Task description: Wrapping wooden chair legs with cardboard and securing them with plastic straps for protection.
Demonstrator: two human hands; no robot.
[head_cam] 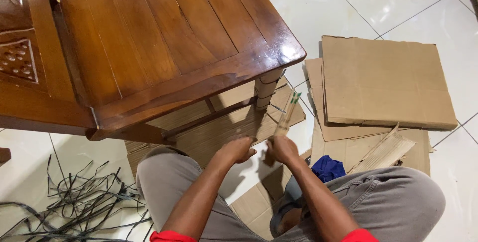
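I sit on the floor in grey trousers before a brown wooden chair [149,43]. My right hand [283,150] grips a thin pale strip [287,112] with green tips that slants up toward the chair's turned front leg [266,88]. My left hand [239,148] is close beside it, fingers curled, touching the strip's lower end as far as I can tell. Both hands hover over cardboard [219,132] lying under the chair.
Flat cardboard sheets [383,82] are stacked on the white tiled floor [348,8] to the right, with a torn corrugated piece [386,152]. A blue cloth [327,167] lies by my right knee. A tangle of dark strips [74,197] lies at the lower left.
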